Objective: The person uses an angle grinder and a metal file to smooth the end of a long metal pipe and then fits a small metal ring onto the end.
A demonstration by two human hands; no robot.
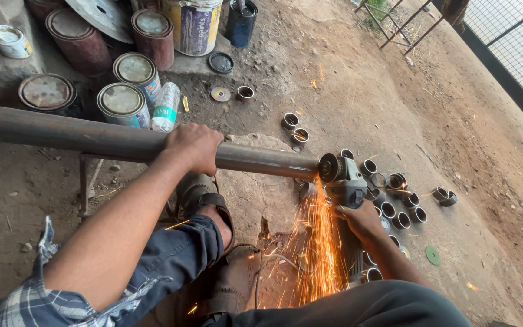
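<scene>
A long rusty steel pipe [92, 138] lies across the view on a low metal stand. My left hand [195, 147] is clamped over the pipe near its right end. My right hand [358, 219] grips the body of an angle grinder [343, 181], whose disc [329, 168] meets the pipe's end. Orange sparks [319, 242] spray down towards my legs. My sandalled foot [204, 203] rests under the pipe.
Several short cut pipe rings [401, 209] lie on the dirt to the right of the grinder. Old paint cans [125, 103] and rusty tins stand at the top left, with a plastic bottle [166, 106]. A green disc [433, 255] lies on the ground. A wire fence [516, 42] runs along the top right.
</scene>
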